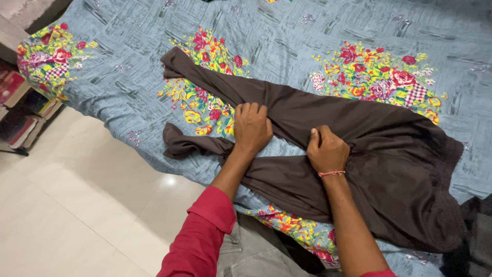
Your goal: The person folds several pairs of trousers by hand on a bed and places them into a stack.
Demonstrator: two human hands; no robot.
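In the head view we see dark brown trousers spread across a grey-blue floral bedsheet, waist toward the right, two legs running left. The left hand lies knuckles up on the upper leg, fingers curled and pinching a fold of cloth. The right hand, with a pink thread bracelet at the wrist, is closed in a fist bunching fabric near the crotch. The lower leg's cuff reaches nearly to the bed's near edge; beyond it lies pale tiled floor. Books, perhaps on a low shelf, sit at far left.
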